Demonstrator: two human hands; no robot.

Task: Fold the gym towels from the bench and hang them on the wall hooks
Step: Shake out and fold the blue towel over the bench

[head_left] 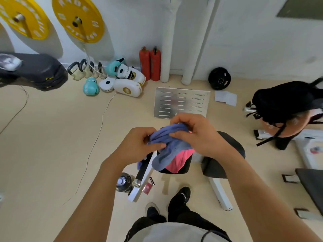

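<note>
We see no container holding anything. Our left hand (138,145) and right hand (195,133) both pinch a bunched blue towel (167,145) above the black bench (225,154); a pink towel (178,159) lies beneath. At twelve o'clock, red extinguishers (150,63) stand against the white wall (244,49) on the beige floor (52,137).

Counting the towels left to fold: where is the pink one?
The pink towel lies on the black bench seat at centre, under the blue towel held in both hands.

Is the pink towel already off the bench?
No, the pink towel lies on the bench beneath the blue towel both hands hold.
</note>
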